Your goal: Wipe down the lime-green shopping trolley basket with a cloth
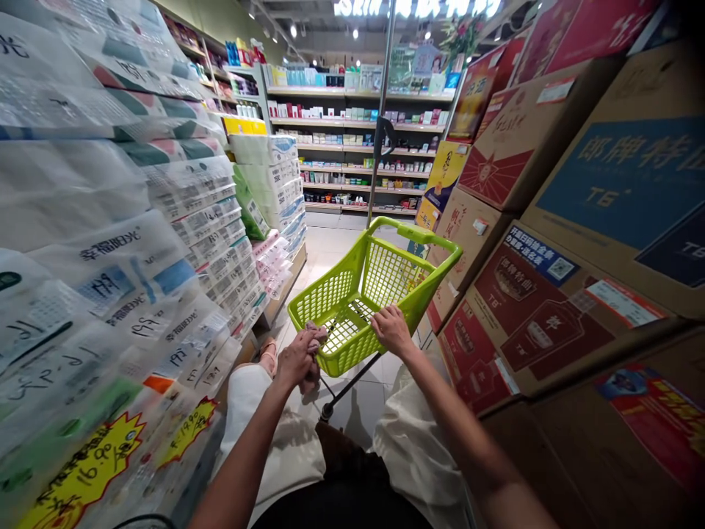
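A lime-green plastic shopping cart (352,301) with lattice sides stands in front of my knees, its handle on the far side. My left hand (297,358) is closed on a crumpled pinkish-brown cloth (315,339) at the cart's near left corner. Part of the cloth hangs below my fingers. Over the near right part of the rim, my right hand (391,328) curls its fingers, gripping it. A dark metal leg with a caster (327,411) shows beneath the basket.
Stacked tissue packs (214,235) with handwritten prices line the left. Cardboard boxes (507,139) are piled close on the right. Shelves (358,125) of small packages stand across the back, behind a thin upright pole (384,88). Pale floor tiles (335,246) run between the stacks.
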`<state>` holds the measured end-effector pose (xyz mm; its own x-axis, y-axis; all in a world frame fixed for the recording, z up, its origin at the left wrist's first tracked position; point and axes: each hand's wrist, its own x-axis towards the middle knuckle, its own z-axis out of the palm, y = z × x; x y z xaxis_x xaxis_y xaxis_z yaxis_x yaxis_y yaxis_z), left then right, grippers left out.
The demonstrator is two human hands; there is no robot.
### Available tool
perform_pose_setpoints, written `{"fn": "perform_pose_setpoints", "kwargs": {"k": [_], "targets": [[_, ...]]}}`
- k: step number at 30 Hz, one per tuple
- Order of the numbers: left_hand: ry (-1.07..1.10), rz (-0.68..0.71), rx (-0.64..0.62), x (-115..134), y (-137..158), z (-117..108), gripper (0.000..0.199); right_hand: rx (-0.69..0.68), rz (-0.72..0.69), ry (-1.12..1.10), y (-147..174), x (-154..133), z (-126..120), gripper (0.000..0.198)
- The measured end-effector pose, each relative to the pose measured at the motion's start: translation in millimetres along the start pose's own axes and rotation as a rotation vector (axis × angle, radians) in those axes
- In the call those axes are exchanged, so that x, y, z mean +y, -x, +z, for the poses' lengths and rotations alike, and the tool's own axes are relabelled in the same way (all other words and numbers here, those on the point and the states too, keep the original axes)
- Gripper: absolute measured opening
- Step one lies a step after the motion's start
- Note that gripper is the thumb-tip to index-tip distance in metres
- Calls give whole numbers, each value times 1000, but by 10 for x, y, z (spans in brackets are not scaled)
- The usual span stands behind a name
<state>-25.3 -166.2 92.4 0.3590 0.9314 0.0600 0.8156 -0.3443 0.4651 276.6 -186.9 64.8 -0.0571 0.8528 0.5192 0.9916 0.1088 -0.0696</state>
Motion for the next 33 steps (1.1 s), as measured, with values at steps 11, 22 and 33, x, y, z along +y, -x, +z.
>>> {"fn": "perform_pose_setpoints", "kwargs": {"k": [11, 22, 33], "targets": [[94, 92, 0, -138, 268, 200, 59, 66, 35, -220, 88, -134, 156, 29], [347, -105, 554, -206, 68, 514, 43, -103, 60, -297, 99, 153, -295, 32], [706, 78, 287, -86, -582, 519, 30, -131, 49, -178, 708, -1093, -149, 33]]}}
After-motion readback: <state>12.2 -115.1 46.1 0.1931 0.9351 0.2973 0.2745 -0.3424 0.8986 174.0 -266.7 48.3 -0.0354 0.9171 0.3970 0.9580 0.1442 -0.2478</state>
